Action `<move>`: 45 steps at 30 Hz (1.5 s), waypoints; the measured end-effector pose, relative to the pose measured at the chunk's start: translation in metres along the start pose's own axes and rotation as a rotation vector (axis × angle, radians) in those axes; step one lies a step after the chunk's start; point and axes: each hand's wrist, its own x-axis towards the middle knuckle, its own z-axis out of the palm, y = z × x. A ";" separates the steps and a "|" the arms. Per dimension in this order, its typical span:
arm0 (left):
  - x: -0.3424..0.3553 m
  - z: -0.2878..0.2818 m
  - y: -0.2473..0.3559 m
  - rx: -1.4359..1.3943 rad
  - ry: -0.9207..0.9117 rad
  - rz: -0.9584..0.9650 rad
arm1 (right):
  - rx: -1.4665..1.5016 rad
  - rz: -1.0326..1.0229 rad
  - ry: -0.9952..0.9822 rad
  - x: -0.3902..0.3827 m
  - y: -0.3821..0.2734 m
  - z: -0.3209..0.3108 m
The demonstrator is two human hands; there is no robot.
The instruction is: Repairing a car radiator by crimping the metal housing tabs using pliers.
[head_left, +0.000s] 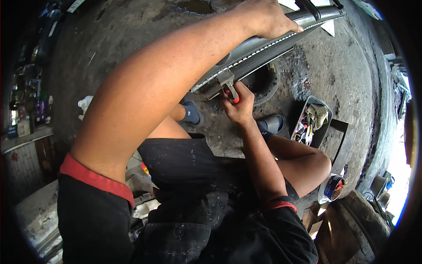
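A car radiator (272, 49) with a dark tank and a bright crimped seam runs slantwise across the upper middle. My left hand (271, 21) is closed over the tank toward its far right end, with one finger stretched along the seam. Its other fingers are partly hidden behind the hand. Lower along the same edge, my right hand (241, 104) grips wide-jawed pliers (227, 78) with red on the handles. The jaws sit against the seam; whether they are clamped on it is unclear. My left forearm covers the radiator's near left part.
Beneath the radiator lies a round dark wheel or tyre (273, 83) on the stained concrete floor. To the right stands a black bin (300, 115) holding a rag (316, 116) and small items. A tub (329, 188) is beside my right knee. My sandalled feet flank the work.
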 end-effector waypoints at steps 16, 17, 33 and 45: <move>-0.016 0.007 0.016 0.290 0.294 -0.260 | 0.019 0.116 -0.012 0.001 0.013 0.005; -0.002 -0.003 -0.002 0.144 0.156 -0.186 | 0.022 0.114 -0.014 0.004 0.007 0.004; 0.009 -0.005 -0.016 0.025 0.040 -0.142 | 0.125 -0.056 0.050 0.031 0.009 -0.004; 0.004 -0.011 -0.010 -0.021 0.026 -0.173 | -0.076 0.165 -0.023 0.015 -0.006 -0.024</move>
